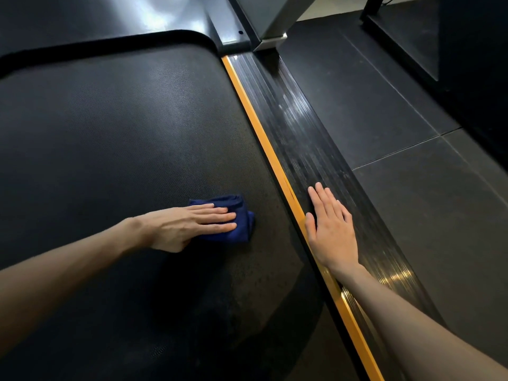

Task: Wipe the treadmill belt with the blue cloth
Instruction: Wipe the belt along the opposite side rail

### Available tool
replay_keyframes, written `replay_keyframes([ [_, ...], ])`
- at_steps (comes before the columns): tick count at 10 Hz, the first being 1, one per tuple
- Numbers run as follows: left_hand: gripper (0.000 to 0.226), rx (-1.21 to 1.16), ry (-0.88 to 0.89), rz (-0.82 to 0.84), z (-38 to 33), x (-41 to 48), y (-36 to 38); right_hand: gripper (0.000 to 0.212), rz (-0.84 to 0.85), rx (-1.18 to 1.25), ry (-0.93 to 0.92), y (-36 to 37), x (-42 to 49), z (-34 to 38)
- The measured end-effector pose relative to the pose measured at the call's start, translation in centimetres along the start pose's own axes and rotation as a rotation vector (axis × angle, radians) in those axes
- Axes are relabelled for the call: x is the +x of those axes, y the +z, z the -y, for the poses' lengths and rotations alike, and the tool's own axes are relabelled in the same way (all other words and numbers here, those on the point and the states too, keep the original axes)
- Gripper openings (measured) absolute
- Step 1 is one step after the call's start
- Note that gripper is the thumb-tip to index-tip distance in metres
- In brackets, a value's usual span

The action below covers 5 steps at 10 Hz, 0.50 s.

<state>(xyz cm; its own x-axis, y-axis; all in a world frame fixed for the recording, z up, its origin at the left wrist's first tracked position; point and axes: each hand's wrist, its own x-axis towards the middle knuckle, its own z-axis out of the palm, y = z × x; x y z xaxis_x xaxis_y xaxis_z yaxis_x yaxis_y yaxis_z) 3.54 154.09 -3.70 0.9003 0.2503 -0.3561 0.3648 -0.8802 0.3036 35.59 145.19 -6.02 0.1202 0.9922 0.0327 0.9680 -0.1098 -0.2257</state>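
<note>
The black textured treadmill belt (115, 138) fills the left and middle of the view. A folded blue cloth (240, 215) lies on it, right of centre, close to the belt's right edge. My left hand (189, 225) presses flat on the cloth, fingers straight and pointing right, covering its left part. My right hand (330, 226) rests palm down, fingers together, on the ribbed black side rail (297, 133), holding nothing.
An orange strip (258, 125) runs between belt and side rail. The motor hood (110, 17) closes the belt's far end. A grey upright post (275, 23) rises at the rail's far end. Dark floor tiles (412, 202) lie to the right, with another machine's black base (412, 42).
</note>
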Motion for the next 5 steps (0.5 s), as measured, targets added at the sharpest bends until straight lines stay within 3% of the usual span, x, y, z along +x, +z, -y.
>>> replay_keyframes([
  [1, 0.081, 0.078, -0.005, 0.12, 0.0, 0.0, -0.8, 0.054, 0.002, -0.008, 0.008, 0.0, 0.0, 0.0],
  [2, 0.061, 0.114, 0.024, -0.05, -0.5, 0.9, -0.9, 0.054, 0.002, -0.011, 0.007, 0.1, 0.0, 0.0],
  [3, 0.064, 0.148, 0.042, -0.058, -0.7, 1.9, 0.1, 0.054, 0.003, -0.006, 0.005, 0.2, 0.0, 0.0],
  [5, 0.054, -0.031, -0.091, -0.322, 0.6, 3.0, 2.3, 0.053, 0.001, -0.01, 0.009, 0.2, 0.1, 0.0],
])
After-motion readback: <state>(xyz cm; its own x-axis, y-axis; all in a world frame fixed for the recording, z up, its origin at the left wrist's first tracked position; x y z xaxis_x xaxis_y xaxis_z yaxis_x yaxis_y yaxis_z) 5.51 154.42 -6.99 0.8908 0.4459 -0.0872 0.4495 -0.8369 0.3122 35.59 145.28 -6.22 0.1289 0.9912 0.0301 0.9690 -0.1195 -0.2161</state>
